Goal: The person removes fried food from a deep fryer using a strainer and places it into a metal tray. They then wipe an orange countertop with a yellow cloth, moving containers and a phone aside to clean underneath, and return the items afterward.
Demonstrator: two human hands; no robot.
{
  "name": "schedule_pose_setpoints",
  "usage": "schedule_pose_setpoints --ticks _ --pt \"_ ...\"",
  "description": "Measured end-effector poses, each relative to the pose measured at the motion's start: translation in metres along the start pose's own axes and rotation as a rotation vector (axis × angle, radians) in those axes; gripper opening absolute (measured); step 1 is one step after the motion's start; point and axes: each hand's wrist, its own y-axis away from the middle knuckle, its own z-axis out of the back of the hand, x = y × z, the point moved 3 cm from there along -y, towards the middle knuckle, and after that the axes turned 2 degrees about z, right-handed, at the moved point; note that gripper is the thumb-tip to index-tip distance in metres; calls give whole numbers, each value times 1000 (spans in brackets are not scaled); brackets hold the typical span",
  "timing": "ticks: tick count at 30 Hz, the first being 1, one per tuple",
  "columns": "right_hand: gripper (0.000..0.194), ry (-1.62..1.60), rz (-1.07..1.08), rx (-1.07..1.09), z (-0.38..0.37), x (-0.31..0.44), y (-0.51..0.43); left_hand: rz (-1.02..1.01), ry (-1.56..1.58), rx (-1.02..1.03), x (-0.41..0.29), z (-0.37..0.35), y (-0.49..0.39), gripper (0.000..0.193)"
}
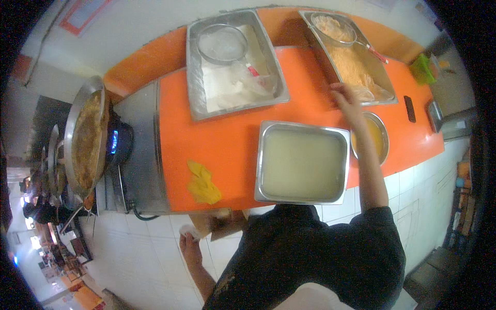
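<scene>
My right hand (348,101) is by the left wall of a metal tray of orange crumbs (348,66); the fingers look loosely extended and hold nothing visible. Whether they touch the rim I cannot tell. Under that forearm stands a round metal bowl of yellow liquid (375,133), partly hidden. Low at the left, my left hand (190,248) grips a whitish crumpled thing (188,231), blurred, perhaps plastic or cloth. Beside it, below the counter edge, is a brown cardboard-like box (223,225). A deep steel pan of cloudy pale liquid (304,162) stands directly before me.
A tray of white powder (223,91) holds a mesh strainer (222,43); another strainer (334,30) lies on the crumb tray. A yellow cloth (204,184) rests on the orange counter (228,143). Left, a wok of oil (86,143) sits over a lit blue flame (114,142).
</scene>
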Motion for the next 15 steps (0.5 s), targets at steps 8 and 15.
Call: schedule_pose_setpoints --ticks 8,15 --pt "30 194 882 891 -295 96 146 -111 362 179 -24 -96 17 60" --pt "36 540 837 1300 -434 69 187 -230 324 -169 -30 -89 85 61"
